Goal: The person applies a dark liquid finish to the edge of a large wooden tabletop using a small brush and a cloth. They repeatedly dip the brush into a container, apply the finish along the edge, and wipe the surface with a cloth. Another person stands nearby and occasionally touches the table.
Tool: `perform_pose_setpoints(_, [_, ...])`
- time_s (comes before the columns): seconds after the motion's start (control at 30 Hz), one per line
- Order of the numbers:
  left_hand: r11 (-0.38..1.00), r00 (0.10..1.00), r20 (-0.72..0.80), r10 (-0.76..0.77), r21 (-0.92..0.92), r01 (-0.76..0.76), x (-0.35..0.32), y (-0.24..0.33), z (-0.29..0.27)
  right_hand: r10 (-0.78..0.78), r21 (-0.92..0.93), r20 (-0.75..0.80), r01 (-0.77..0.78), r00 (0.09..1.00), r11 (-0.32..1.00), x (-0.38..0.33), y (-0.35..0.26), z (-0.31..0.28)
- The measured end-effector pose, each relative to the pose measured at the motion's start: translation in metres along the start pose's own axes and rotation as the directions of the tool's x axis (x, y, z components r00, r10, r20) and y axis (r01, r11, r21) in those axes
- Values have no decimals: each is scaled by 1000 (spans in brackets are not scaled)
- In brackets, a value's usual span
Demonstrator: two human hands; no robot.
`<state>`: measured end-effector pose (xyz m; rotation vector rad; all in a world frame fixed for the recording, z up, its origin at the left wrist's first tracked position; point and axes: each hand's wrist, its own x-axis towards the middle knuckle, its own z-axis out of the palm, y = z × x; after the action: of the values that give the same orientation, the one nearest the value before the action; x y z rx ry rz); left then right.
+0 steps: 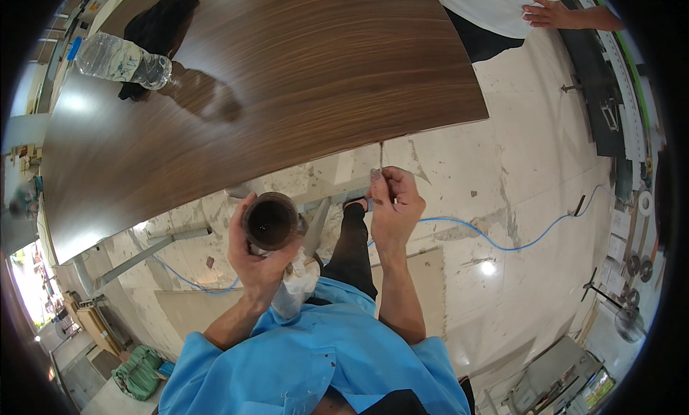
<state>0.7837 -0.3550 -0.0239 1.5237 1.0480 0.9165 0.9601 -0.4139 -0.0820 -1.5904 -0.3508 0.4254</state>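
My left hand (247, 268) is wrapped round a round cup (271, 222) whose open top faces up, with dark liquid inside. Against that hand hangs a crumpled whitish cloth or plastic (298, 282); whether the fingers hold it too I cannot tell. Between thumb and fingers, my right hand (396, 212) pinches a thin, stick-like brush (382, 156). Its dark tip points away from me and meets the near edge of a wood-grain tabletop (308, 77), close to the right corner.
A clear bottle with a blue cap (122, 60) lies on the tabletop beside a black cloth (161, 27). Another person's hand (545, 14) shows past the far right corner. A blue hose (495, 244) runs over the floor. At right stands a fan (629, 323).
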Motion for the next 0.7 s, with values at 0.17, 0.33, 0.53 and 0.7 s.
perform_pose_setpoints(0.17, [999, 1000, -29, -11, -45, 10, -1, 4, -4, -40, -134, 244, 75, 969, 988, -13, 0, 13])
perform_pose_setpoints(0.33, [1000, 999, -49, 19, 25, -18, -1, 3, -16, 44, 15, 120, -46, 992, 999, -13, 0, 15])
perform_pose_setpoints(0.53, [1000, 995, -99, -8, 10, 9, -2, -1, -22, -8, -80, 382, 42, 924, 996, -29, -2, 38])
perform_pose_setpoints(0.7, [1000, 993, -118, -8, 15, 10, -2, 0, -27, -33, 31, 173, 28, 984, 999, -30, 2, 37])
